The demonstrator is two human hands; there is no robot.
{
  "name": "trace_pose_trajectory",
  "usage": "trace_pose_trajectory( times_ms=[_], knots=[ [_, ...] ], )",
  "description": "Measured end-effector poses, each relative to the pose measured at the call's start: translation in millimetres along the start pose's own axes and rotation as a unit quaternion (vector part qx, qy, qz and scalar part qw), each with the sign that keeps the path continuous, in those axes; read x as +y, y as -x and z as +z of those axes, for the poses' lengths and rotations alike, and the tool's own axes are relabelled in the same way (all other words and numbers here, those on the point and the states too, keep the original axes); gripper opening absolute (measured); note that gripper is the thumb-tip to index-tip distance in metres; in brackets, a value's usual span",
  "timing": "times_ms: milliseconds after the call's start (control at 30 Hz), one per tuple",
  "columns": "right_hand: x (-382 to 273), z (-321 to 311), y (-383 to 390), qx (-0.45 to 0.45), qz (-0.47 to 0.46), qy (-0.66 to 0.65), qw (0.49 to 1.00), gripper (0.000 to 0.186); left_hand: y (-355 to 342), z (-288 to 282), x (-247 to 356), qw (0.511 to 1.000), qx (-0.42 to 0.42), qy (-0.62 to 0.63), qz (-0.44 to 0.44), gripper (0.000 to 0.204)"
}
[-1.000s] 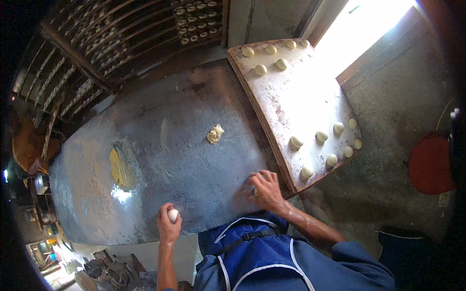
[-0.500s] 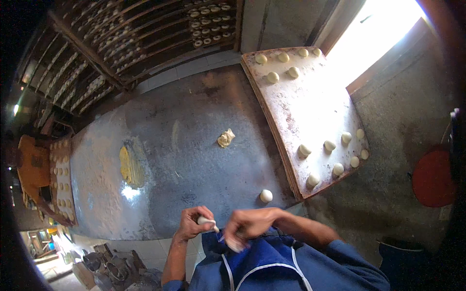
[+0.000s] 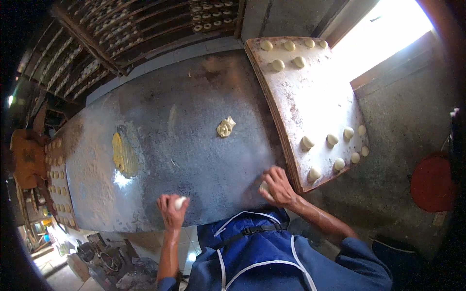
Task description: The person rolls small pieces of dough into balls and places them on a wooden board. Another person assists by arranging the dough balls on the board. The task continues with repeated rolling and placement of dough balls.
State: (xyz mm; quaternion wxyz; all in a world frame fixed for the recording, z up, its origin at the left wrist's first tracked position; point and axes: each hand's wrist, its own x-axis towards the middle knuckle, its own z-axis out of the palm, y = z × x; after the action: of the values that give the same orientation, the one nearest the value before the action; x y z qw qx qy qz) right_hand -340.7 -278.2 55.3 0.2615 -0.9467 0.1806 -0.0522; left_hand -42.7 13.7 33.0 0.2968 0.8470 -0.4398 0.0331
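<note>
My left hand (image 3: 170,212) is closed around a small pale dough ball (image 3: 180,202) at the near edge of the grey metal table (image 3: 194,102). My right hand (image 3: 277,185) presses down over another dough ball (image 3: 264,186) on the table, close to the corner of the floured wooden board (image 3: 310,92). Only a sliver of that ball shows under the fingers. Several round dough balls (image 3: 332,139) sit along the board's near edge and more (image 3: 277,64) at its far end. A ragged lump of dough (image 3: 225,127) lies mid-table.
A yellow greasy smear (image 3: 120,153) marks the table's left part. A tray with several dough pieces (image 3: 58,182) lies at the far left. Racks of trays (image 3: 145,24) stand behind the table. A red round lid (image 3: 432,182) rests on the floor at right.
Both hands were together at my chest half a second ago; they have spread apart, the right hand now covering the ball that lay alone on the table, the left at the near edge.
</note>
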Motion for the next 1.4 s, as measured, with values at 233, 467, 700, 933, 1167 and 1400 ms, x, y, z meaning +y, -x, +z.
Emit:
trace_pose_trajectory(
  times_ms=[233,467,700,933,1167,1400],
  knots=[
    [-55.1,44.4,-60.0,0.067,0.07,0.025,0.995,0.054,-12.1,77.9,59.8,0.977,0.086,0.142,-0.137,0.031],
    [5.8,18.4,-50.6,-0.003,0.053,0.076,0.996,0.06,-29.8,41.0,5.7,0.981,0.039,0.114,-0.151,0.026],
    [-7.3,70.8,-5.1,-0.01,0.044,-0.086,0.995,0.052,24.5,37.5,13.3,0.99,0.015,0.094,0.101,0.024],
    [-46.4,78.4,-33.0,0.077,0.054,-0.066,0.993,0.05,5.3,56.4,52.3,0.991,0.067,0.089,-0.068,0.021],
    [-23.9,49.9,-51.4,0.169,0.082,-0.004,0.982,0.029,2.6,35.2,0.7,0.98,0.113,0.035,-0.162,0.023],
    [-3.4,24.4,0.1,0.091,0.022,0.024,0.995,0.031,-6.8,-39.5,46.1,0.989,-0.14,-0.031,0.045,0.034]
  ],
)
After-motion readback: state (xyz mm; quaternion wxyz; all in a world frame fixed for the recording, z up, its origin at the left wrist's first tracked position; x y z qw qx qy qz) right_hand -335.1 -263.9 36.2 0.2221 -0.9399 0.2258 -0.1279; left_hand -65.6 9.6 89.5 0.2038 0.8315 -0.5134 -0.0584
